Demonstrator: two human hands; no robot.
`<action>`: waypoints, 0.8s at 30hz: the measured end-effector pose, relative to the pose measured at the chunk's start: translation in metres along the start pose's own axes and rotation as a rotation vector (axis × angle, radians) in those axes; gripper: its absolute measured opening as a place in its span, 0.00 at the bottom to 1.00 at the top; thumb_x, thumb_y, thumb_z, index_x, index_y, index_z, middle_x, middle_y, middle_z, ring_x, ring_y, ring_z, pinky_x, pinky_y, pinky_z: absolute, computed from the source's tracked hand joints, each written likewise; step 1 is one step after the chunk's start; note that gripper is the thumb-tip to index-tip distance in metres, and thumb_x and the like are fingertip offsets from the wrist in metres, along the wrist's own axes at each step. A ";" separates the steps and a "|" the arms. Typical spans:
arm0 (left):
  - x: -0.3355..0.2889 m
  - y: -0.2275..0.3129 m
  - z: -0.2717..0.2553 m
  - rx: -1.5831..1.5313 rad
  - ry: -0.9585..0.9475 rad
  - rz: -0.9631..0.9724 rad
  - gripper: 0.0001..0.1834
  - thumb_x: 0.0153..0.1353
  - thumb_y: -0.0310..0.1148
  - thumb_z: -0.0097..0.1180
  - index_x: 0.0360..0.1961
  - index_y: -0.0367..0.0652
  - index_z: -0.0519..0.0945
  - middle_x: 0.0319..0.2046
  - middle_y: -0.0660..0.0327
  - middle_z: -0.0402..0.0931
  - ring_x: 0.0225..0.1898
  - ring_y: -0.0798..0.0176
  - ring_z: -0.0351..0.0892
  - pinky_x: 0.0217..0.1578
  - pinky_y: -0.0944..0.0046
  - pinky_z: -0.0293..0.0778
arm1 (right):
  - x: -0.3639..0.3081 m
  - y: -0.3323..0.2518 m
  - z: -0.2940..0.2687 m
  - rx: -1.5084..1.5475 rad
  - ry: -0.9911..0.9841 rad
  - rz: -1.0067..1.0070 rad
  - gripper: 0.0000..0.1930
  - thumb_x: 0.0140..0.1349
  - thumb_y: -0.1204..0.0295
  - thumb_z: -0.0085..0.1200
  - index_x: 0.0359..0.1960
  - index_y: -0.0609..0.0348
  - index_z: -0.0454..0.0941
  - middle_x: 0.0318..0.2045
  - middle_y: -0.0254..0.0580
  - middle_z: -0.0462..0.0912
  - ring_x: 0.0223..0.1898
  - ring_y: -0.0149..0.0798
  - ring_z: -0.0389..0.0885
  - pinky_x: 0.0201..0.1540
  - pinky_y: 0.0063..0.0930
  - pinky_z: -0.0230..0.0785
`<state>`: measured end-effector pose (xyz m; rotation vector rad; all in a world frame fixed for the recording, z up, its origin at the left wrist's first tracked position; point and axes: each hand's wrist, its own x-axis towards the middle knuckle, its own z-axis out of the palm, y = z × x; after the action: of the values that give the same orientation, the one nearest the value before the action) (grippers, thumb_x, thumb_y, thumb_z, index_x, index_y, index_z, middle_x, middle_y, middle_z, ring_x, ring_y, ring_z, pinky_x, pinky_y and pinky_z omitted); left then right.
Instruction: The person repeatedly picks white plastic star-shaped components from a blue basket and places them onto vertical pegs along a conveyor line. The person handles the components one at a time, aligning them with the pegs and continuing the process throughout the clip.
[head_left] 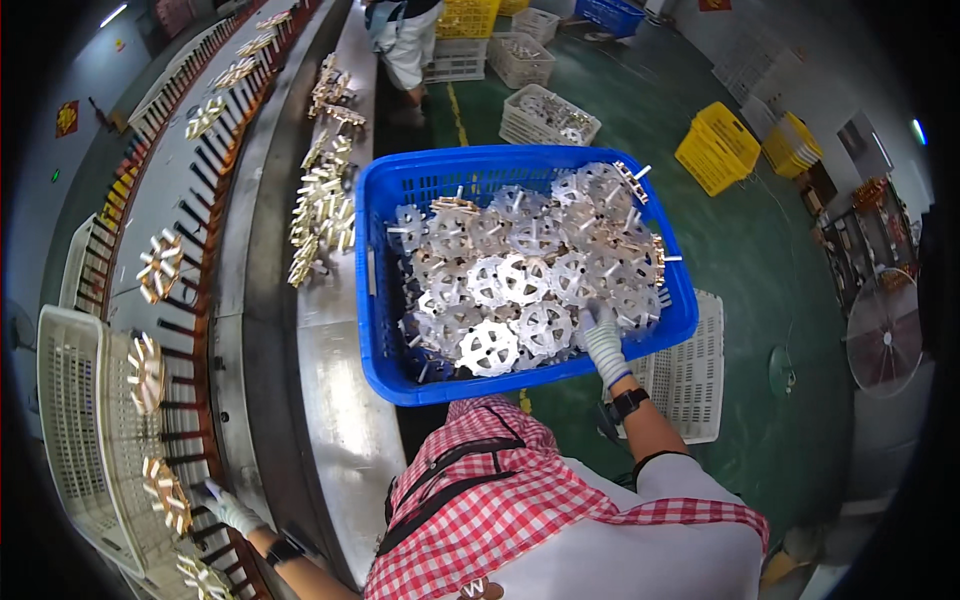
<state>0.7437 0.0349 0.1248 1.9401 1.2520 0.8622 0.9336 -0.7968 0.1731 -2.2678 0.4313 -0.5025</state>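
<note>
Right gloved hand (604, 345) on metal discs (490, 347) heaped in blue basket (378, 345), grip unclear | left hand (232, 508) beside conveyor pegs (180, 405), grip unclear | best lift one disc by its rim, neighbours undisturbed

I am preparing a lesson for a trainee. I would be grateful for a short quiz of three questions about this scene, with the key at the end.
1. Multiple choice: In the large blue plastic basket, where is the person's white-gloved right hand?
A) At the far left corner
B) Toward the near side, right of the middle
C) At the middle of the far wall

2. True or false: The person's white-gloved left hand is also inside the basket.

3. Open: What kind of pieces fill the basket?

Key:
1: B.
2: False; it is outside, by a row of dark pegs.
3: Silvery, wheel-shaped pieces with cut-outs, apparently metal.
</note>
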 end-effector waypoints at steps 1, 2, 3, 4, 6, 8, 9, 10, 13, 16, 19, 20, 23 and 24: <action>-0.018 0.018 0.000 0.050 -0.014 -0.013 0.33 0.68 0.44 0.52 0.66 0.32 0.63 0.62 0.44 0.68 0.61 0.48 0.70 0.62 0.60 0.66 | 0.012 -0.002 -0.013 -0.144 0.076 -0.042 0.21 0.61 0.64 0.54 0.54 0.61 0.73 0.46 0.54 0.79 0.48 0.54 0.77 0.55 0.43 0.69; -0.032 0.037 0.003 0.057 -0.074 -0.026 0.33 0.68 0.43 0.53 0.66 0.32 0.63 0.62 0.44 0.69 0.60 0.48 0.71 0.61 0.59 0.66 | 0.023 -0.011 -0.031 -0.288 0.157 -0.085 0.22 0.61 0.63 0.53 0.55 0.60 0.73 0.49 0.55 0.77 0.51 0.55 0.75 0.58 0.44 0.67; -0.063 0.102 0.005 -0.095 -0.229 -0.145 0.31 0.68 0.44 0.53 0.65 0.33 0.64 0.59 0.47 0.71 0.58 0.51 0.72 0.60 0.60 0.66 | 0.035 -0.020 -0.046 -0.399 0.175 -0.049 0.23 0.61 0.63 0.54 0.55 0.60 0.72 0.51 0.56 0.76 0.53 0.56 0.74 0.59 0.44 0.65; -0.056 0.062 0.006 -0.217 -0.261 -0.142 0.30 0.68 0.42 0.53 0.65 0.34 0.65 0.57 0.49 0.71 0.56 0.55 0.71 0.60 0.62 0.66 | 0.059 -0.043 -0.050 -0.488 0.166 -0.044 0.23 0.61 0.63 0.54 0.56 0.60 0.72 0.54 0.56 0.75 0.56 0.56 0.72 0.61 0.45 0.64; -0.096 0.130 0.021 -0.370 -0.392 -0.151 0.28 0.69 0.39 0.53 0.65 0.36 0.66 0.57 0.50 0.72 0.57 0.56 0.70 0.61 0.62 0.65 | 0.082 -0.041 -0.065 -0.652 0.172 -0.017 0.24 0.61 0.62 0.54 0.57 0.60 0.72 0.57 0.58 0.73 0.59 0.57 0.70 0.62 0.46 0.63; -0.111 0.156 0.035 -0.302 -0.488 0.013 0.26 0.69 0.36 0.51 0.65 0.36 0.66 0.57 0.51 0.72 0.57 0.56 0.70 0.61 0.62 0.65 | 0.110 -0.041 -0.069 -0.727 0.027 0.104 0.24 0.63 0.59 0.52 0.58 0.58 0.72 0.58 0.58 0.73 0.60 0.56 0.71 0.63 0.46 0.62; -0.119 0.167 0.043 -0.270 -0.533 0.094 0.25 0.70 0.34 0.50 0.65 0.37 0.66 0.57 0.52 0.72 0.57 0.57 0.70 0.61 0.62 0.65 | 0.124 -0.048 -0.071 -0.764 -0.111 0.231 0.25 0.64 0.57 0.50 0.59 0.57 0.71 0.58 0.58 0.74 0.59 0.56 0.71 0.63 0.46 0.61; -0.130 0.191 0.049 -0.295 -0.599 0.112 0.24 0.70 0.33 0.49 0.65 0.37 0.66 0.57 0.53 0.72 0.57 0.58 0.70 0.61 0.62 0.64 | 0.129 -0.048 -0.071 -0.795 -0.139 0.212 0.24 0.64 0.57 0.50 0.58 0.57 0.72 0.57 0.58 0.75 0.59 0.56 0.73 0.63 0.46 0.62; -0.164 0.285 0.044 -0.333 -0.853 0.104 0.23 0.70 0.29 0.48 0.65 0.37 0.66 0.57 0.56 0.72 0.58 0.62 0.70 0.61 0.64 0.63 | 0.140 -0.054 -0.067 -0.901 -0.276 0.151 0.21 0.64 0.57 0.49 0.53 0.57 0.75 0.50 0.58 0.80 0.53 0.58 0.77 0.58 0.48 0.66; -0.180 0.297 0.059 -0.461 -1.083 0.158 0.23 0.69 0.28 0.50 0.63 0.36 0.68 0.56 0.55 0.74 0.56 0.63 0.72 0.58 0.65 0.67 | 0.143 -0.059 -0.071 -0.796 -0.213 0.065 0.20 0.64 0.57 0.49 0.51 0.58 0.76 0.46 0.59 0.81 0.50 0.59 0.78 0.54 0.49 0.69; -0.197 0.337 0.058 -0.405 -1.341 0.161 0.19 0.68 0.29 0.52 0.58 0.35 0.75 0.49 0.56 0.79 0.51 0.64 0.76 0.54 0.66 0.70 | 0.134 -0.056 -0.082 -0.640 -0.014 0.018 0.17 0.62 0.61 0.52 0.48 0.59 0.76 0.42 0.59 0.81 0.45 0.58 0.80 0.50 0.46 0.71; -0.202 0.346 0.062 -0.404 -1.456 0.120 0.18 0.67 0.29 0.52 0.56 0.35 0.76 0.48 0.56 0.80 0.51 0.65 0.76 0.54 0.67 0.70 | 0.129 -0.049 -0.086 -0.590 0.049 -0.001 0.17 0.62 0.62 0.53 0.48 0.59 0.76 0.41 0.58 0.82 0.44 0.57 0.80 0.49 0.45 0.71; -0.226 0.391 0.075 -0.385 -1.754 0.171 0.17 0.68 0.30 0.51 0.55 0.34 0.77 0.47 0.56 0.80 0.50 0.65 0.77 0.55 0.66 0.70 | 0.096 -0.121 -0.060 0.193 0.234 -0.019 0.11 0.62 0.67 0.54 0.42 0.58 0.77 0.34 0.43 0.83 0.36 0.41 0.81 0.39 0.37 0.74; -0.234 0.405 0.081 -0.355 -1.861 0.243 0.17 0.68 0.31 0.50 0.55 0.33 0.76 0.48 0.56 0.80 0.52 0.65 0.76 0.56 0.66 0.69 | 0.090 -0.133 -0.048 0.524 0.245 0.027 0.10 0.63 0.68 0.55 0.42 0.59 0.77 0.34 0.40 0.82 0.36 0.37 0.81 0.38 0.34 0.75</action>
<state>0.9328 -0.3272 0.3663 1.5682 -0.2603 -0.6652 1.0085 -0.7800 0.3221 -1.7019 0.3948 -0.7837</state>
